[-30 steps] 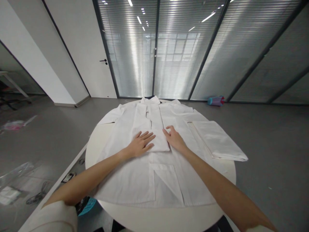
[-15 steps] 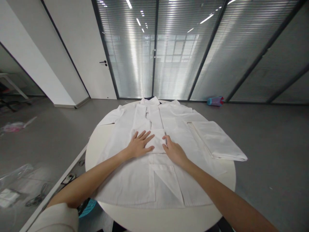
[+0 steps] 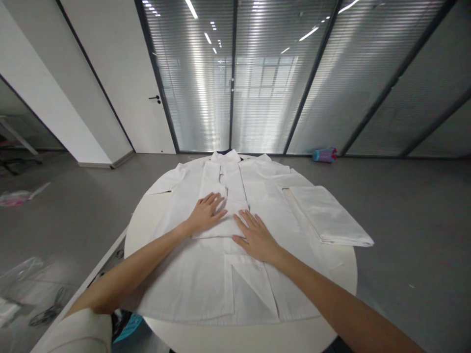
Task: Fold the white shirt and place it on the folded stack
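A white collared shirt lies spread on a round white table, its collar at the far edge and its hem toward me. My left hand rests palm down on the middle of the shirt, left of the front opening, fingers spread. To the right of the opening, my right hand lies flat on the cloth, fingers stretched out. Neither hand holds anything. Near the hem, a corner of the front is turned into a triangular fold.
Folded white cloth lies at the table's right and overhangs its edge; whether it joins the shirt cannot be told. A blue basket stands low at the left. Cables lie on the floor. Beyond are a door and glass partitions.
My right hand has gone from curled fingers at the front opening to lying flat and spread. My left hand has slid slightly left. The view has shifted a little.
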The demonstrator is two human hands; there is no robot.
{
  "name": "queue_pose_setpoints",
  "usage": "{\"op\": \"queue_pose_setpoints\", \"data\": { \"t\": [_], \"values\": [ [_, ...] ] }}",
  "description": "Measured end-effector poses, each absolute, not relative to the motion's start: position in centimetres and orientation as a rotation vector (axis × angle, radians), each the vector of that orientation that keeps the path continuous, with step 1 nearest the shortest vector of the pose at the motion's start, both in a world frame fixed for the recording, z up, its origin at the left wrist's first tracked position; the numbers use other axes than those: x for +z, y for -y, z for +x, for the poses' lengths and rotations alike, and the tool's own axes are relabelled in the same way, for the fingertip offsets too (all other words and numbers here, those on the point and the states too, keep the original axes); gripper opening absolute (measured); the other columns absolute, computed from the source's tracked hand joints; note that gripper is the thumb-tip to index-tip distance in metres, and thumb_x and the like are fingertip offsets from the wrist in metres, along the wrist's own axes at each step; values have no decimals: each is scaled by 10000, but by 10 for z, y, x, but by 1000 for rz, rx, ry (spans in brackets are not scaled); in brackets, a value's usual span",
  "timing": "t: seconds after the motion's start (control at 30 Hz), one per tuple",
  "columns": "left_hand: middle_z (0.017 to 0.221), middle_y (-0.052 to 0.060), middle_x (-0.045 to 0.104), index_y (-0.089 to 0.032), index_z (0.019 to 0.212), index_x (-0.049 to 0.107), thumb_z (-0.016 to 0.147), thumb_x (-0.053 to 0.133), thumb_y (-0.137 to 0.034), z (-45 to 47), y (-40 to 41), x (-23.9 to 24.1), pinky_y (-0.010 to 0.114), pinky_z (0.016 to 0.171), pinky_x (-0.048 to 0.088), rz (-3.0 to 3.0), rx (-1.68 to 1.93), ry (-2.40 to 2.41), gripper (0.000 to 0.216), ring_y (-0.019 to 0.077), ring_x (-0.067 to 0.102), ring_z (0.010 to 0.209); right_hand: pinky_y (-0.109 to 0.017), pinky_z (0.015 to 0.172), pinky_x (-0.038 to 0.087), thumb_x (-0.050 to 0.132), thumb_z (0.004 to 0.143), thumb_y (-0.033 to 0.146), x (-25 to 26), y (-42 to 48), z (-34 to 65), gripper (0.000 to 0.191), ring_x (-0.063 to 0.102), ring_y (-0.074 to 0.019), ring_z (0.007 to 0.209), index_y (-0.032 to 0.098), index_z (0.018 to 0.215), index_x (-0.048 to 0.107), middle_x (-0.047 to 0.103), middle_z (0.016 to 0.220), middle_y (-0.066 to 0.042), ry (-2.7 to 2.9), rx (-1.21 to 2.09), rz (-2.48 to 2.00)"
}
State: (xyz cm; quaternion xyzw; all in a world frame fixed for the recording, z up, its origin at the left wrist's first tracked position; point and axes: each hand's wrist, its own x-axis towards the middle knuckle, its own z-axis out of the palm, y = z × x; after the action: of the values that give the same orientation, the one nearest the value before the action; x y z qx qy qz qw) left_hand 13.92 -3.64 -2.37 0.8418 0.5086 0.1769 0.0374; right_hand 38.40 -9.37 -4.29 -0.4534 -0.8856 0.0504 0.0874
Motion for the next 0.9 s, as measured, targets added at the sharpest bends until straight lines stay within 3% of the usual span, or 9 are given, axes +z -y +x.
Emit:
{"op": "queue_pose_setpoints", "data": {
  "t": [0.17, 0.33, 0.5, 0.67, 0.8, 0.9],
  "values": [
    [1610, 64, 351, -292, 1533, 403, 1013, 419, -500, 148, -17, -11, 524, 1214, 220, 2723, 597, -1425, 560, 292, 231, 1520, -539, 1215, 204, 273, 1001, 648, -41, 94, 386, 755, 177, -314, 1526, 160, 1574, 331, 237, 1634, -168, 2607, 164, -1330],
    [1617, 58, 332, -314, 1541, 382, 996, 418, -573, 164, -39, -34, 564, 1213, 194, 2738, 359, -1353, 605, 300, 232, 1518, -548, 1209, 219, 318, 1001, 634, -40, 96, 386, 732, 201, -318, 1520, 178, 1572, 339, 256, 1625, -169, 2579, 172, -1314],
    [1618, 63, 327, -314, 1546, 372, 988, 420, -598, 165, -38, -48, 567, 1216, 176, 2727, 386, -1360, 628, 300, 230, 1519, -566, 1204, 216, 344, 993, 641, -32, 95, 386, 741, 200, -333, 1518, 181, 1573, 337, 251, 1629, -173, 2606, 263, -1317],
    [1631, 54, 301, -321, 1557, 344, 991, 392, -615, 164, -34, -47, 562, 1219, 161, 2726, 373, -1370, 639, 295, 205, 1526, -512, 1195, 274, 374, 1018, 544, -27, 88, 388, 617, 323, -298, 1469, 194, 1523, 429, 396, 1571, -146, 2482, 409, -1310],
    [1619, 46, 332, -335, 1521, 409, 979, 418, -618, 166, -35, -45, 569, 1208, 202, 2683, 396, -1366, 612, 300, 256, 1511, -446, 1154, 369, 477, 987, 414, -32, 77, 396, 482, 455, -258, 1363, 201, 1415, 548, 500, 1450, -138, 2235, 488, -1318],
    [1558, 41, 448, -308, 1426, 538, 1017, 411, -495, 162, -58, -33, 501, 1176, 327, 2590, 503, -1414, 468, 263, 404, 1440, -436, 1131, 404, 535, 948, 362, -34, 72, 401, 415, 508, -258, 1295, 215, 1330, 605, 539, 1354, -130, 2104, 493, -1312]
  ]
}}
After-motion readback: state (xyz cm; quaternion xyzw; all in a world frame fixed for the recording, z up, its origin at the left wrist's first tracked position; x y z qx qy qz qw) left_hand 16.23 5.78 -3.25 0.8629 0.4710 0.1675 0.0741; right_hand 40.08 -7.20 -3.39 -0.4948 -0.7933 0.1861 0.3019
